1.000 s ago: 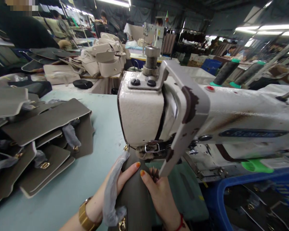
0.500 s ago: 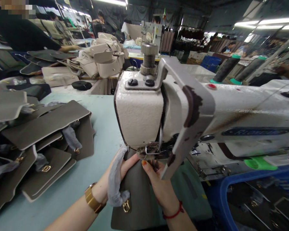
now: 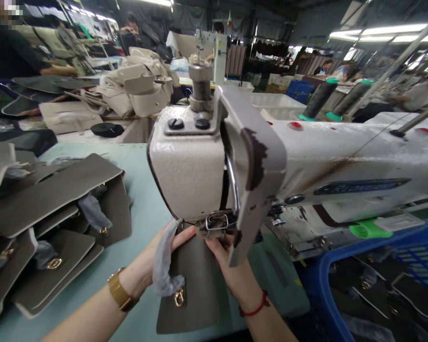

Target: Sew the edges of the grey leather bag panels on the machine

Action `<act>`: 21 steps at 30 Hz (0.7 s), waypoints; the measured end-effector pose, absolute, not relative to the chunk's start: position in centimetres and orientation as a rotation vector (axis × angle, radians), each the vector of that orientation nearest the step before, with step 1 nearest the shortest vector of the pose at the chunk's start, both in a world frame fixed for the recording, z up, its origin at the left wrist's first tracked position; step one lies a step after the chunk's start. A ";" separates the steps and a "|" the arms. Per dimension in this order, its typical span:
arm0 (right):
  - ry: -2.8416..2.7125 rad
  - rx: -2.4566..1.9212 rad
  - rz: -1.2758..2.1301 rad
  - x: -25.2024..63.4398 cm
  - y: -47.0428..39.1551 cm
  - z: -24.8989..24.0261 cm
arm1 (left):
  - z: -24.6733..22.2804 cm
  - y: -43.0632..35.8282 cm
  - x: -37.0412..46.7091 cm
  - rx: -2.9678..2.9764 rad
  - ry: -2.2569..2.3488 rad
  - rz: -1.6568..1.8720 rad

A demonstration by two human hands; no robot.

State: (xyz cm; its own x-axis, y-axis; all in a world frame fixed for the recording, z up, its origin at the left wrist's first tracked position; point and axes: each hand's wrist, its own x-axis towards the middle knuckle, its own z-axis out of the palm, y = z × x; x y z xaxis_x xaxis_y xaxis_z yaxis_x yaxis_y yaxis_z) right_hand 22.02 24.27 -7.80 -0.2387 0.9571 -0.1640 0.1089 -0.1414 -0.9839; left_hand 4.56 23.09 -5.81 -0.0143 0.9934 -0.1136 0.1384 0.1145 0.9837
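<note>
A grey-brown panel (image 3: 196, 289) lies under the head of a white sewing machine (image 3: 187, 175). A gold clasp (image 3: 179, 298) and a plastic-wrapped strap (image 3: 162, 266) are attached at its left side. My left hand (image 3: 146, 263) rests on the panel's left edge, fingers stretched toward the presser area and partly behind the wrapped strap. On the right edge my right hand (image 3: 231, 270) has its thumb on top of the panel, with the other fingers mostly hidden below the machine's guard (image 3: 257, 190).
Several similar grey panels (image 3: 57, 194) with clasps are piled at the left. A blue basket (image 3: 321, 289) of dark pieces stands at the lower right, beside a green-handled tool (image 3: 367, 230). Beige bags (image 3: 142, 90) and a person's arm (image 3: 59, 70) are behind.
The camera view has shifted, so the machine and pile appear further left. Both hands remain at the panel's edges beneath the machine head. The lever inside the machine's guard looks more exposed.
</note>
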 end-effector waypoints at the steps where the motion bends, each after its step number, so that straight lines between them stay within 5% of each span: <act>1: -1.410 -1.283 1.451 22.2 24.3 -7.6 | -6.4 22.9 4.5 1.085 1.322 1.015; 6: -1.466 -1.347 1.310 22.6 24.2 -7.5 | -8.8 22.4 4.7 0.632 1.112 0.857; 21: -1.494 -1.315 1.317 22.5 24.2 -7.5 | -5.4 23.5 6.3 0.824 1.057 0.981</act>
State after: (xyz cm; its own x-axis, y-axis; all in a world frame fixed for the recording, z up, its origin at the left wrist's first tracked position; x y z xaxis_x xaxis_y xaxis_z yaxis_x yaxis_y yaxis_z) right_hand 22.49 24.22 -7.47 -0.2033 0.9743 -0.0967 0.2180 -0.0512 -0.9746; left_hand 6.25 23.47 -5.39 0.1782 0.9324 -0.3145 -0.2438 0.3514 0.9039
